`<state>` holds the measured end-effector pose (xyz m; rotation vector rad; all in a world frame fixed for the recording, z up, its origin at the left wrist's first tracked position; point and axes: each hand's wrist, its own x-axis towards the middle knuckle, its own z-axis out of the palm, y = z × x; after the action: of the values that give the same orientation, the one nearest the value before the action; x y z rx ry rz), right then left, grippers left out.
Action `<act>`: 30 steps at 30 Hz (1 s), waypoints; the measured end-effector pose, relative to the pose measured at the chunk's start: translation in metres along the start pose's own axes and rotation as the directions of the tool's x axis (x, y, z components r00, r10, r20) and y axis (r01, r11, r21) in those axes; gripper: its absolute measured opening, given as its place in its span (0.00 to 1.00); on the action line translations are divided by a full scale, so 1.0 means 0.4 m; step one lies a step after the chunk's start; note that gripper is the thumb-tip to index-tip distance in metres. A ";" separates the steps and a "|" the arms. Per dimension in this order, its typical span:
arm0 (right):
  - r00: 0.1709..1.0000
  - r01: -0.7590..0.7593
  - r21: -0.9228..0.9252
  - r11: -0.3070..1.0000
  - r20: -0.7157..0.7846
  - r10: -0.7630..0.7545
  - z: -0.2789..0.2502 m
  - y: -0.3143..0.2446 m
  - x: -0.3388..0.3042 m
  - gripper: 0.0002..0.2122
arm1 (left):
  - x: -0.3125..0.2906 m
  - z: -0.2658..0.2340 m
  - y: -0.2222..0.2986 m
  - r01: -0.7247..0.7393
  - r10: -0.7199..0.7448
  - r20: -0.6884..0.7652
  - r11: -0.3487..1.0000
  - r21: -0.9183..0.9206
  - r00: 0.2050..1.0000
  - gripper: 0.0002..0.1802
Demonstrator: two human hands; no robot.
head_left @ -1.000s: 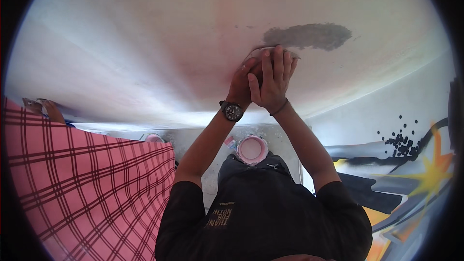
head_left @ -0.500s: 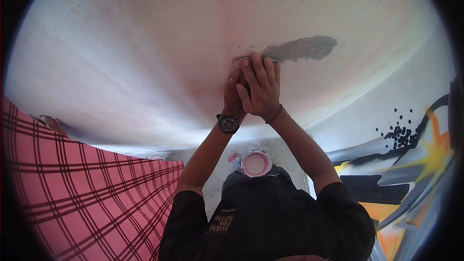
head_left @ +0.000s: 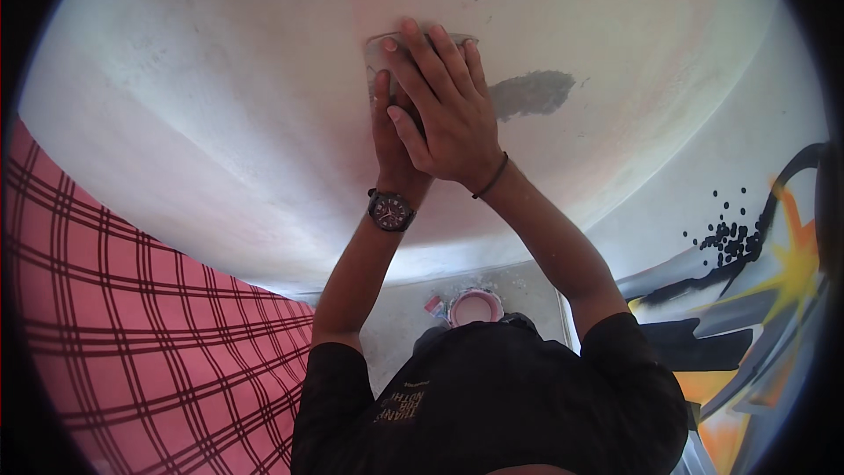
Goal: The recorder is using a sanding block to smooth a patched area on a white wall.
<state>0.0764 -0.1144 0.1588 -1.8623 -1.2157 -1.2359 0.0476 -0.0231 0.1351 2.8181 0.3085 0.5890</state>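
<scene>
My hands lie one over the other against the pale, curved wall [head_left: 264, 62]. The right hand [head_left: 448, 110] is on top, its fingers stretched out flat, with a dark band at the wrist. Under it my left hand [head_left: 387, 136], with a dark wristwatch [head_left: 390, 210], presses flat on a thin greyish sheet that looks like sandpaper [head_left: 376, 57]. Only the sheet's edges show around the fingers; most of it is covered. Some of my left fingers are hidden too, but the thumb and a fingertip are straight. Beside the right hand is a rough dark grey patch [head_left: 534, 94].
Below, on the floor [head_left: 387, 334], stands a pink-rimmed bucket [head_left: 499, 306] of pale paint, with a paintbrush [head_left: 435, 306] beside it. A pink wall with dark plaid lines [head_left: 158, 299] borders the left. Colourful graffiti [head_left: 782, 273] covers the right wall.
Both hands and the sheet have slid up the wall and slightly left. They now sit beside the grey patch's left end, which they partly cover.
</scene>
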 end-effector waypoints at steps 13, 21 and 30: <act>0.997 0.033 -0.032 0.999 -0.062 -0.035 -0.136 0.056 0.125 0.27 | 0.089 -0.067 0.097 -0.286 0.454 -0.565 0.886 0.364 0.689 0.36; 0.988 -0.025 -0.088 0.996 -0.155 0.011 -0.231 0.182 0.125 0.28 | 0.149 -0.084 0.256 -0.333 0.515 -0.544 0.853 0.402 0.662 0.31; 0.981 -0.061 -0.234 0.970 -0.192 0.015 -0.328 0.337 0.071 0.28 | 0.176 -0.041 0.461 -0.136 0.602 -0.510 0.717 0.684 0.614 0.34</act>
<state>0.1536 -0.2690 0.2383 -1.8742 -0.9596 -1.5565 0.1326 -0.1768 0.2269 3.0799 -0.0509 2.0526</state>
